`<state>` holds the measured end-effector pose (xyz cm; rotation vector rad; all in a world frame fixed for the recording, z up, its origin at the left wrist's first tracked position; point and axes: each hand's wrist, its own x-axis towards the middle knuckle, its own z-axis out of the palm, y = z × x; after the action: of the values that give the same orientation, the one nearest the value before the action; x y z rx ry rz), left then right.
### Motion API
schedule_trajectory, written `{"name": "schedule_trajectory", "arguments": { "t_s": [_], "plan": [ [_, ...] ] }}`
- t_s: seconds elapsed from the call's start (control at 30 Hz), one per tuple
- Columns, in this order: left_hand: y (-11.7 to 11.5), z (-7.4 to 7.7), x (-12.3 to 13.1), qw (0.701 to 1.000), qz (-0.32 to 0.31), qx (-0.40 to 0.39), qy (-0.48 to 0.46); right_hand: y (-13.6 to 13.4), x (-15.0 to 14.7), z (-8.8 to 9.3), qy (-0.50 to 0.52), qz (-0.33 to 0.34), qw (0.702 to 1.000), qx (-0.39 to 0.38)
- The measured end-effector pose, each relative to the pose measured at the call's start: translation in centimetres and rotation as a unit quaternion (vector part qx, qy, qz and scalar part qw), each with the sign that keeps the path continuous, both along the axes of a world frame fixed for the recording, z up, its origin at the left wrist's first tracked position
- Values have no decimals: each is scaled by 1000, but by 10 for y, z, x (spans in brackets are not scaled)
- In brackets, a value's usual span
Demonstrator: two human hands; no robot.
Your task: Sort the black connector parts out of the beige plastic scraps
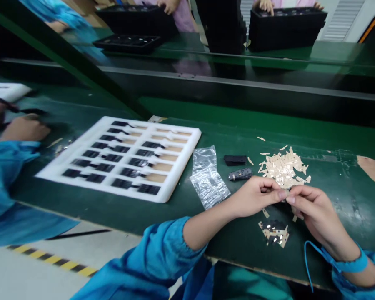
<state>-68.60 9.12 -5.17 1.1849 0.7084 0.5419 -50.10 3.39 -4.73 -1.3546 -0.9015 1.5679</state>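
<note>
My left hand (254,196) and my right hand (312,210) meet fingertip to fingertip over the green bench, both pinched on a tiny part I cannot make out. Just beyond them lies a heap of small beige strips (283,166). Below my hands sits a small cluster of dark and beige pieces (274,234). Two small black parts (236,160) (240,174) lie to the left of the heap, beside clear plastic bags (208,177).
A white foam tray (175,175) with rows of black and tan components lies at left. A co-worker's hands in blue sleeves (23,129) work at far left. Black trays (128,41) and other people's hands are across the conveyor.
</note>
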Motion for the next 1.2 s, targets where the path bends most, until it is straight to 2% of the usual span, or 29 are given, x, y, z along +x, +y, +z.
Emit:
{"name": "schedule_trajectory", "arguments": {
  "t_s": [0.1, 0.2, 0.27, 0.33, 0.43, 0.57, 0.67, 0.77, 0.83, 0.97, 1.07, 1.13, 1.2],
  "plan": [
    [1, 5, -10, 999, 32, 18, 29, 2, 6, 2, 4, -8, 1000, 4],
    [-1, 18, -37, 980, 61, 116, 147, 6, 17, 5, 11, -47, 998, 29],
    [-5, 25, -58, 943, 19, 208, 257, 7, 24, 7, 11, -64, 997, 38],
    [-11, 26, -73, 892, -38, 276, 356, 7, 28, 8, 8, -68, 997, 38],
    [-19, 16, -80, 844, -65, 304, 437, 5, 28, 7, 10, -62, 997, 37],
    [-22, 2, -75, 841, -39, 291, 454, 10, 28, 4, 19, -65, 997, 42],
    [-24, 4, -71, 853, -37, 269, 447, 14, 27, 5, 32, -88, 994, 49],
    [-23, 12, -60, 858, -49, 249, 447, 14, 26, 14, 70, -92, 991, 65],
    [-14, 14, -40, 869, -63, 240, 428, 15, 27, 21, 95, -81, 989, 79],
    [1, 14, 38, 897, -118, 273, 327, 16, 40, 34, 130, -90, 978, 134],
    [-5, 23, 87, 874, -117, 336, 332, 9, 56, 47, 130, -118, 969, 176],
    [-6, 30, 91, 855, -105, 366, 352, 7, 69, 52, 120, -155, 961, 194],
    [-3, 36, 69, 851, -84, 378, 355, 11, 80, 50, 112, -191, 954, 201]
  ]
}}
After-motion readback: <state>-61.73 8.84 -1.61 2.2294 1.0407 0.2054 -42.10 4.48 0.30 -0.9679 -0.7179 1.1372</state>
